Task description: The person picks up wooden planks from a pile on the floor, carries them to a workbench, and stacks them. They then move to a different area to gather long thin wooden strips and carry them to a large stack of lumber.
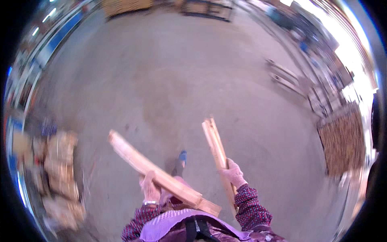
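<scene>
My gloved left hand (149,186) is wrapped round a bundle of pale wooden slats (139,161), which slants across my front from upper left to lower right. Its lower end lies close to my purple apron (165,226). In my gloved right hand (234,172) is a second, narrower bundle of wooden slats (215,141), tilted with its far end pointing ahead. The two bundles are apart from each other. Both hands are closed, and the palms' undersides are hidden. How many slats each bundle holds I cannot tell.
Stacked wood (60,173) stands on the left. To the right are a brown slatted stack (344,139) and a pallet truck (290,78) on the concrete floor (181,72). A wooden stack (127,6) and a dark frame (207,10) are far ahead. My blue shoe (183,155) shows below.
</scene>
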Tool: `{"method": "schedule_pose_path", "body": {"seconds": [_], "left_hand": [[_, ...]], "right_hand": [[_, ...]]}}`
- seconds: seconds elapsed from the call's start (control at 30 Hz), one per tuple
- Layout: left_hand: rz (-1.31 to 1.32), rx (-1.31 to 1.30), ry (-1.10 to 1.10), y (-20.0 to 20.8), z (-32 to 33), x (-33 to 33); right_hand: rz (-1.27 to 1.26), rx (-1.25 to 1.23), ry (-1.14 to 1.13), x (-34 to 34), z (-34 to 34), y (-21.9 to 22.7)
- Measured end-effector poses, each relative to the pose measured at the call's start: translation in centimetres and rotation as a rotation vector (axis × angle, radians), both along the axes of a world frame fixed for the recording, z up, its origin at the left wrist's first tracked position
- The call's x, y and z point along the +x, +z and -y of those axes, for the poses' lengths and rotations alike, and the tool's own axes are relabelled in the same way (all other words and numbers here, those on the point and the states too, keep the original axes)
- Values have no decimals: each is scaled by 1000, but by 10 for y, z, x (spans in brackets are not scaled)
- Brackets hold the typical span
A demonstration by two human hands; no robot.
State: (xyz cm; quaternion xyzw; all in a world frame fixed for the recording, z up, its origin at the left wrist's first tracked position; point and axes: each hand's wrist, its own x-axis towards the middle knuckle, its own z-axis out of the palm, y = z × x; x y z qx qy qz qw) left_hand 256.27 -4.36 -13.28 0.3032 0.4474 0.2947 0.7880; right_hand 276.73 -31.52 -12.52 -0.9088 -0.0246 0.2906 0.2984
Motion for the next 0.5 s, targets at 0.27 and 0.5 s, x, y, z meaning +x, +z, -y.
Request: {"method": "schedule_pose_path", "body": {"seconds": [0.27,0.5], "left_hand": [[69,-59,-359,6,-91,270],[257,-12,-698,31,-112,513]], "right_hand": [[-56,50,-453,75,8,5],[-58,232,-849,169,-25,-47]]}}
